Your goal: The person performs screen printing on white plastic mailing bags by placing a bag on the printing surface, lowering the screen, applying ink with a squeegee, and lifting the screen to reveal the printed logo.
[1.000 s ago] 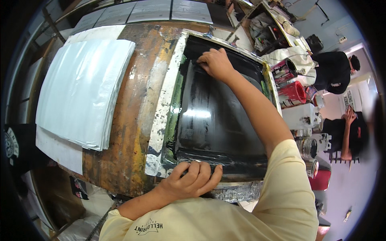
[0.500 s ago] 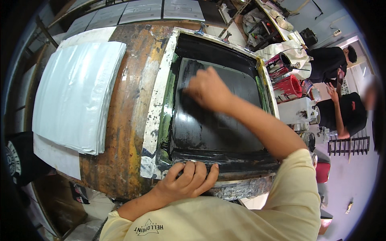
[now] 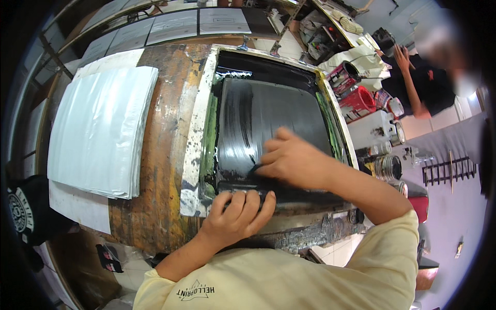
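Note:
A screen printing frame (image 3: 189,168) with pale, ink-spotted edges lies in front of me on the table. Its grey mesh (image 3: 289,111) is bordered by wet black ink, and dark streaks run down the left part. My right hand (image 3: 294,163) is closed low over the mesh, near the frame's near side. Something dark shows below its fingers, too hidden to name. With fingers curled over the near edge of the frame, my left hand (image 3: 232,217) grips it at the left of centre.
White plastic sheets or bags (image 3: 101,129) are stacked on the stained wooden table (image 3: 168,124) at left. Ink cans (image 3: 359,101) and a translucent container (image 3: 374,126) crowd the right side. Printed sheets (image 3: 173,26) lie at the back. A person in black (image 3: 434,88) stands at far right.
My right hand has come toward me from the mesh's far left to its near side. Dark streaks now show on the left of the mesh. My left hand keeps its grip.

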{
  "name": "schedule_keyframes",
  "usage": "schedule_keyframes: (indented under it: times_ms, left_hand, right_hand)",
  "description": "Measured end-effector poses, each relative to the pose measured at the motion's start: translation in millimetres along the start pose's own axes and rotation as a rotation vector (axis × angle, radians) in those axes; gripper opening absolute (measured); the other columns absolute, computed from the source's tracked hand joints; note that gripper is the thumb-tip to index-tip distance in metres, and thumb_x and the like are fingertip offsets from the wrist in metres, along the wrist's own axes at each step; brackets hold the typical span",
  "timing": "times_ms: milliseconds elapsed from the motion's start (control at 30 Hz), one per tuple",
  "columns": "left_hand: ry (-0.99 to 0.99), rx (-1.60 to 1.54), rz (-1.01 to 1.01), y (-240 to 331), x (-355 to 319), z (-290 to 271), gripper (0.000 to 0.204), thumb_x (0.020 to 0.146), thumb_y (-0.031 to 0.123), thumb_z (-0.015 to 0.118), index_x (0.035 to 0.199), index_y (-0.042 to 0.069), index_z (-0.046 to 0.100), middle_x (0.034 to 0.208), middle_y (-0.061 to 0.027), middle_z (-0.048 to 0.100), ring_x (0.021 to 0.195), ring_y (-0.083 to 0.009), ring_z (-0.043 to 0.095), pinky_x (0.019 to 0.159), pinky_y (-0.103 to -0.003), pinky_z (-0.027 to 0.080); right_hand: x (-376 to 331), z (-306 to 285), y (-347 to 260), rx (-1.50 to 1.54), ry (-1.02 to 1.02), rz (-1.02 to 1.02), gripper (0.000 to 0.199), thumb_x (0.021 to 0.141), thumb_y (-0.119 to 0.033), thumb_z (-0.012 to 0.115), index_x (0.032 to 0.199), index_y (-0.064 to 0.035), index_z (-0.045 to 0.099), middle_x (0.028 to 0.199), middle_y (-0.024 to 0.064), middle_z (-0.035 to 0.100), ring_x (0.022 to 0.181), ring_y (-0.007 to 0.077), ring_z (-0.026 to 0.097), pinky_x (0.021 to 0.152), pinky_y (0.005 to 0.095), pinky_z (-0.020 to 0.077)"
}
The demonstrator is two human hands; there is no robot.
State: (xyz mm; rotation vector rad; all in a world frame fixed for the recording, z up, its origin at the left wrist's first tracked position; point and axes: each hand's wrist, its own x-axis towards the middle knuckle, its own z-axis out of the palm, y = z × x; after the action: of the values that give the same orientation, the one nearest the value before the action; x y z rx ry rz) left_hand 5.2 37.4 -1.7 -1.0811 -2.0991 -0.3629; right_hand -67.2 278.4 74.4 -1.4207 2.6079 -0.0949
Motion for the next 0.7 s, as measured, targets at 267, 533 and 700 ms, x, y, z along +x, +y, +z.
schedule_keyframes:
  times_ms: [267,533,700]
  left_hand:
    - [-0.001,-0.014,-0.039,-1.6,20.4,-12.0,0.038,0.095,0.046,0.07,0.117,0.017,0.076,0.103,-0.0043,0.065,0.093,-0.0218,0.06,0.081,-0.041,0.049]
    - [0.0,-0.046,-0.042,-9.1,53.9,-28.0,0.068,0.075,0.07,0.08,0.116,0.015,0.078,0.103,-0.0056,0.064,0.091,-0.0261,0.059,0.082,-0.045,0.046]
    - [-0.01,-0.045,-0.056,-12.3,60.6,-28.1,0.069,0.075,0.07,0.081,0.115,0.015,0.078,0.103,-0.0057,0.064,0.09,-0.0261,0.059,0.08,-0.045,0.045]
  right_hand:
    - [-158.8,-57.7,-109.2,0.67,0.52,0.655,0.022,0.08,-0.004,0.086,0.101,-0.0049,0.083,0.097,0.0112,0.08,0.088,0.0275,0.074,0.083,0.0403,0.0554]
    - [-114.9,123.0,-191.9,1.855,0.61,1.161,0.025,0.102,-0.006,0.075,0.125,0.0019,0.073,0.116,0.0108,0.076,0.099,0.0164,0.07,0.086,0.0291,0.0541]
    - [-11.7,126.8,-139.6,2.344,1.048,1.132,0.03,0.109,-0.014,0.064,0.137,-0.0061,0.063,0.125,0.0081,0.071,0.105,0.0208,0.069,0.09,0.0308,0.0536]
